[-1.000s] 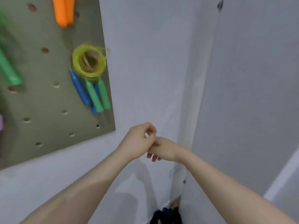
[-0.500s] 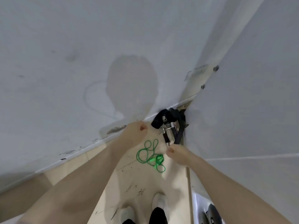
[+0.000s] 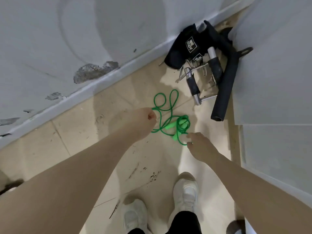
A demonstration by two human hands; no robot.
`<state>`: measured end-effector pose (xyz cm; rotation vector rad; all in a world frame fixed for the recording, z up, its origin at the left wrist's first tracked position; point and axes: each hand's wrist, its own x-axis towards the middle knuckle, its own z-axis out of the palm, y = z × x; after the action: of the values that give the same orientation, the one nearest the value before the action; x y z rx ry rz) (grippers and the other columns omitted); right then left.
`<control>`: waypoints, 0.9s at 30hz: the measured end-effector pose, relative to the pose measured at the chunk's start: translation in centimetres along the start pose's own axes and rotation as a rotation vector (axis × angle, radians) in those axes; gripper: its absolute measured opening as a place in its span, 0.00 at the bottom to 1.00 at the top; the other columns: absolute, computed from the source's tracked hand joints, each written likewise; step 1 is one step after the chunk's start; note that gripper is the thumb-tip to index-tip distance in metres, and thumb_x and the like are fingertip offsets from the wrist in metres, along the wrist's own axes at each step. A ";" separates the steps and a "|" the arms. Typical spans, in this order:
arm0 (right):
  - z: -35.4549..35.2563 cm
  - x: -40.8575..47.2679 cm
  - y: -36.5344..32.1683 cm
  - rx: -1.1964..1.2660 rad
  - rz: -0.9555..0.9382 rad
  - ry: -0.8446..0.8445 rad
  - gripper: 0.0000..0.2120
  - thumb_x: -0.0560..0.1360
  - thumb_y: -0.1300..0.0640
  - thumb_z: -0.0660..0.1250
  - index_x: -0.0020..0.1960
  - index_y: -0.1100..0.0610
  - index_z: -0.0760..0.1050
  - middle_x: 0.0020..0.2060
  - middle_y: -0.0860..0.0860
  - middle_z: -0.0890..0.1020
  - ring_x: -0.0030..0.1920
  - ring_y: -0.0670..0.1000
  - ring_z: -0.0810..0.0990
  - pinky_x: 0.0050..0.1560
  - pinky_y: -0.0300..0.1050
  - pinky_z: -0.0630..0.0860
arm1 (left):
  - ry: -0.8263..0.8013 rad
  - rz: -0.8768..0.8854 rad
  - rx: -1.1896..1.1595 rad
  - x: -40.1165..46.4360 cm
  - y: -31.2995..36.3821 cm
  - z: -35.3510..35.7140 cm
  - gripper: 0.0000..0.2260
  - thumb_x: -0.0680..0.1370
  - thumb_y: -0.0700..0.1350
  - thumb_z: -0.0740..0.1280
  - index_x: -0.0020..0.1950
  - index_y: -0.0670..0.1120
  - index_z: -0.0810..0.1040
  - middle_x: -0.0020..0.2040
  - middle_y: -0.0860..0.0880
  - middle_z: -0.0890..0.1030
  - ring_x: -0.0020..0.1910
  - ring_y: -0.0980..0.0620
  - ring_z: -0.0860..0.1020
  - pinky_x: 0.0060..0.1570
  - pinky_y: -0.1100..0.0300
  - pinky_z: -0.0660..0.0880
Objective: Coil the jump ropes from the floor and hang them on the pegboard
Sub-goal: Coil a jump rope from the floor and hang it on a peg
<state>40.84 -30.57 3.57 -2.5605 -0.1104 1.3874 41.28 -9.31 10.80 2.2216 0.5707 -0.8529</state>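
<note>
Beige floor tiles (image 3: 76, 132) meet a scuffed white wall. Seen from the head camera, a green jump rope (image 3: 170, 122) lies tangled on the floor just ahead of two white shoes (image 3: 185, 191). The left hand (image 3: 143, 122) hangs above its loops, fingers curled into a loose fist, apparently holding nothing. The right hand (image 3: 200, 147) reaches toward the near end, fingers relaxed and spread, probably to gather it. Black exercise handles (image 3: 217, 68) crowd the corner just beyond.

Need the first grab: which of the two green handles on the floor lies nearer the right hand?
The lower green handle, just left of the right hand; the other handle lies farther up-left in the rope tangle.
</note>
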 end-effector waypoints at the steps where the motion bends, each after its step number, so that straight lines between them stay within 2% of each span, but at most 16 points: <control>1: 1.3 1.7 0.7 -0.020 0.001 0.011 0.19 0.80 0.55 0.54 0.70 0.55 0.65 0.66 0.57 0.67 0.64 0.60 0.69 0.63 0.50 0.68 | 0.002 -0.003 -0.009 1.6 -1.2 1.4 0.09 0.78 0.44 0.59 0.50 0.45 0.77 0.49 0.45 0.80 0.48 0.44 0.80 0.51 0.49 0.76; 3: 3.2 5.1 1.5 -0.072 0.017 0.050 0.20 0.80 0.52 0.55 0.70 0.58 0.63 0.65 0.58 0.67 0.64 0.60 0.68 0.62 0.52 0.69 | 0.008 -0.022 -0.025 4.2 -3.4 3.5 0.08 0.78 0.44 0.59 0.51 0.46 0.77 0.49 0.47 0.80 0.48 0.45 0.80 0.50 0.51 0.77; 5: 4.5 8.3 1.8 -0.054 0.041 0.121 0.24 0.79 0.49 0.58 0.70 0.61 0.60 0.65 0.60 0.67 0.62 0.62 0.68 0.60 0.53 0.69 | 0.016 -0.040 -0.033 6.4 -5.2 5.1 0.09 0.78 0.44 0.58 0.52 0.47 0.77 0.47 0.48 0.80 0.47 0.47 0.79 0.42 0.58 0.76; 7: 5.6 11.2 1.5 0.049 0.074 0.183 0.33 0.76 0.44 0.62 0.72 0.61 0.55 0.66 0.61 0.65 0.64 0.62 0.67 0.60 0.54 0.69 | 0.020 -0.048 -0.033 8.0 -6.5 6.4 0.09 0.79 0.43 0.58 0.53 0.47 0.76 0.46 0.49 0.79 0.44 0.50 0.77 0.30 0.67 0.69; 9: 6.6 13.0 0.9 0.093 0.102 0.207 0.41 0.72 0.43 0.67 0.74 0.59 0.49 0.68 0.60 0.60 0.66 0.61 0.66 0.59 0.54 0.70 | 0.023 -0.067 -0.050 8.9 -7.4 7.3 0.09 0.79 0.41 0.57 0.54 0.48 0.76 0.47 0.49 0.79 0.44 0.51 0.75 0.25 0.71 0.64; 11: 7.2 13.9 0.5 0.037 0.102 0.238 0.39 0.73 0.50 0.68 0.73 0.59 0.49 0.67 0.60 0.59 0.62 0.62 0.71 0.49 0.51 0.71 | 0.024 -0.069 -0.076 9.3 -8.3 7.8 0.09 0.79 0.40 0.58 0.53 0.48 0.76 0.49 0.48 0.79 0.47 0.49 0.77 0.29 0.68 0.64; 12: 7.1 13.9 0.5 -0.007 0.107 0.238 0.34 0.74 0.55 0.66 0.72 0.59 0.51 0.65 0.61 0.62 0.58 0.62 0.73 0.45 0.49 0.69 | 0.021 -0.066 -0.086 9.1 -8.6 7.8 0.08 0.79 0.41 0.58 0.52 0.48 0.76 0.49 0.48 0.79 0.48 0.48 0.78 0.30 0.67 0.65; 14: 6.3 13.3 0.6 -0.045 0.099 0.222 0.21 0.76 0.61 0.60 0.67 0.60 0.59 0.59 0.62 0.70 0.53 0.63 0.76 0.43 0.48 0.68 | 0.003 -0.063 -0.079 8.4 -8.7 7.2 0.08 0.79 0.41 0.58 0.51 0.48 0.76 0.49 0.48 0.79 0.47 0.48 0.79 0.30 0.66 0.66; 15: 5.7 12.8 0.7 0.011 0.083 0.206 0.15 0.77 0.61 0.58 0.63 0.61 0.65 0.53 0.62 0.74 0.50 0.63 0.76 0.43 0.49 0.69 | -0.011 -0.058 -0.060 7.7 -8.5 6.5 0.08 0.79 0.42 0.58 0.52 0.48 0.76 0.48 0.48 0.79 0.45 0.48 0.79 0.29 0.65 0.66; 17: 3.8 10.6 0.3 0.333 0.046 0.148 0.08 0.76 0.63 0.55 0.50 0.62 0.72 0.41 0.60 0.76 0.42 0.59 0.76 0.41 0.52 0.73 | -0.035 -0.033 -0.010 6.0 -7.6 4.5 0.09 0.79 0.43 0.58 0.53 0.47 0.76 0.47 0.48 0.78 0.40 0.50 0.76 0.28 0.65 0.67; 19: 0.8 7.0 -1.4 0.670 0.041 0.035 0.13 0.73 0.70 0.50 0.39 0.60 0.71 0.32 0.57 0.73 0.33 0.54 0.70 0.35 0.47 0.70 | -0.034 -0.022 0.005 4.0 -6.2 1.9 0.09 0.79 0.43 0.58 0.54 0.46 0.76 0.48 0.48 0.79 0.41 0.48 0.76 0.33 0.61 0.72; 20: -1.0 5.0 -2.3 0.764 0.039 -0.013 0.16 0.73 0.73 0.48 0.37 0.59 0.69 0.30 0.56 0.71 0.31 0.53 0.68 0.33 0.44 0.67 | -0.034 -0.025 -0.011 2.8 -5.4 0.5 0.09 0.79 0.42 0.58 0.55 0.47 0.76 0.49 0.47 0.79 0.43 0.46 0.78 0.37 0.59 0.74; 22: -4.8 0.5 -4.4 0.829 -0.008 -0.081 0.18 0.71 0.75 0.46 0.35 0.59 0.68 0.31 0.55 0.72 0.29 0.51 0.66 0.32 0.40 0.64 | -0.046 0.000 -0.026 0.1 -3.6 -2.3 0.12 0.78 0.41 0.57 0.60 0.49 0.73 0.51 0.50 0.77 0.42 0.47 0.78 0.40 0.58 0.76; 24: -8.7 -4.0 -6.7 0.841 -0.074 -0.140 0.18 0.69 0.77 0.46 0.34 0.59 0.68 0.31 0.55 0.73 0.28 0.52 0.66 0.30 0.40 0.64 | -0.086 0.072 0.012 -2.8 -1.4 -5.1 0.18 0.78 0.41 0.59 0.67 0.51 0.67 0.53 0.53 0.73 0.43 0.51 0.77 0.42 0.62 0.73; 26: -12.6 -8.5 -9.0 0.870 -0.142 -0.210 0.13 0.64 0.74 0.50 0.33 0.60 0.67 0.30 0.56 0.72 0.26 0.51 0.66 0.27 0.39 0.61 | -0.119 0.131 -0.002 -6.0 1.4 -7.8 0.23 0.77 0.45 0.63 0.71 0.54 0.61 0.56 0.55 0.70 0.50 0.53 0.76 0.49 0.63 0.70; 27: -14.6 -10.8 -10.5 0.893 -0.182 -0.230 0.10 0.61 0.71 0.52 0.32 0.60 0.67 0.29 0.56 0.71 0.25 0.50 0.66 0.26 0.39 0.61 | -0.142 0.162 -0.031 -7.8 3.0 -9.0 0.23 0.77 0.48 0.64 0.70 0.55 0.61 0.57 0.56 0.70 0.52 0.55 0.75 0.52 0.64 0.69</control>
<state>47.52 -24.66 22.57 -1.6196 0.1942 1.2612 41.42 -5.96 22.64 2.1255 0.3298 -0.9020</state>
